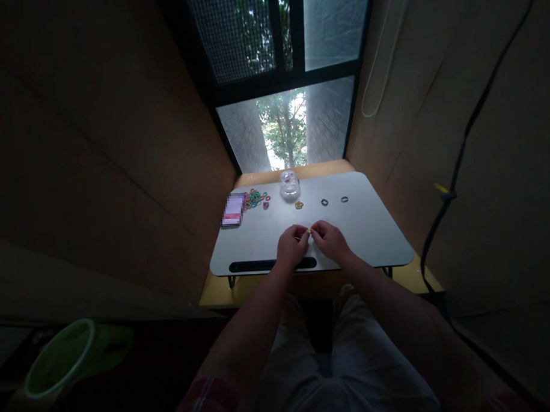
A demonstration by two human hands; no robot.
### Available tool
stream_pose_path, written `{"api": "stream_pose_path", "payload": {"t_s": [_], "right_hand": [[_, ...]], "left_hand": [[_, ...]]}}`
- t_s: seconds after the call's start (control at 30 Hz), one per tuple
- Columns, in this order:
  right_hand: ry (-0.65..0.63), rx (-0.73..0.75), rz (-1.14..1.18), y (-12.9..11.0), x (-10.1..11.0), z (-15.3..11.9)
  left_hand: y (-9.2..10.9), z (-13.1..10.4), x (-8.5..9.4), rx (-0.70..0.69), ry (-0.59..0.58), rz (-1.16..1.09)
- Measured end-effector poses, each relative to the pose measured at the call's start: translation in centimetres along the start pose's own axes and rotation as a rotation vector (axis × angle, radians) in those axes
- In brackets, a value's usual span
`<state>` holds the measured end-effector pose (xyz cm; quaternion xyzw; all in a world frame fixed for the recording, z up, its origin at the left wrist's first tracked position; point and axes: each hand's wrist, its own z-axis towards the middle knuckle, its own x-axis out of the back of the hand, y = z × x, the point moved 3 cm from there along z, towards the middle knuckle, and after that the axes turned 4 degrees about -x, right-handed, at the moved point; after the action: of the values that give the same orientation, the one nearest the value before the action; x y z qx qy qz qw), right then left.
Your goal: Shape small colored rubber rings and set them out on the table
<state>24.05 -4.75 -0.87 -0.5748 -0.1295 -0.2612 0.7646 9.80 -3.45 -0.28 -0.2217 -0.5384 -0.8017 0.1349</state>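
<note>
My left hand (293,245) and my right hand (329,240) meet above the front of the white lap table, fingertips pinched together. Between them is a small yellow band (309,230), mostly covered by the fingers. A thin pale strand shows by the left fingers, too small to make out. Beyond the hands lie a yellow bunch of bands (299,205), a dark ring-shaped band (324,202) and another dark band (344,199). Farther left sits a heap of colourful small bands (254,199), with a purple bunch (266,205) beside it.
Clear round containers (289,190) stand at the back of the white lap table (370,227). A phone (233,210) lies at the left edge. A black slot (254,266) runs along the front. A black cable (458,163) hangs at right; a green bin (59,358) is lower left.
</note>
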Motion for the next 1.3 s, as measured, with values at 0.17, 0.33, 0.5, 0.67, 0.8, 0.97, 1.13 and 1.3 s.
{"api": "stream_pose_path", "payload": {"t_s": [0.17, 0.33, 0.5, 0.67, 0.8, 0.97, 1.13, 1.3], "right_hand": [[0.009, 0.005, 0.011, 0.03, -0.03, -0.05], [0.008, -0.004, 0.051, 0.23, -0.14, -0.09], [-0.016, 0.004, 0.049, 0.23, -0.23, -0.08], [-0.023, 0.021, 0.033, 0.1, -0.22, -0.01], [-0.013, 0.029, 0.002, -0.11, -0.08, -0.01], [-0.033, 0.013, 0.002, -0.16, -0.11, -0.01], [-0.005, 0.021, -0.043, 0.1, -0.25, 0.11], [0.0, 0.048, -0.056, 0.23, -0.28, 0.19]], "left_hand": [[0.02, -0.11, 0.13, 0.002, 0.013, 0.013], [-0.12, -0.18, 0.1, 0.018, 0.039, -0.001], [-0.5, -0.11, -0.05, 0.057, 0.063, -0.015], [-0.34, -0.1, 0.04, 0.058, 0.064, -0.003], [-0.19, -0.11, 0.11, 0.056, 0.045, 0.002], [-0.17, -0.05, 0.02, 0.058, 0.039, -0.018], [-0.17, -0.04, 0.07, 0.064, 0.031, -0.002], [-0.07, 0.01, 0.07, 0.034, 0.016, 0.0]]}}
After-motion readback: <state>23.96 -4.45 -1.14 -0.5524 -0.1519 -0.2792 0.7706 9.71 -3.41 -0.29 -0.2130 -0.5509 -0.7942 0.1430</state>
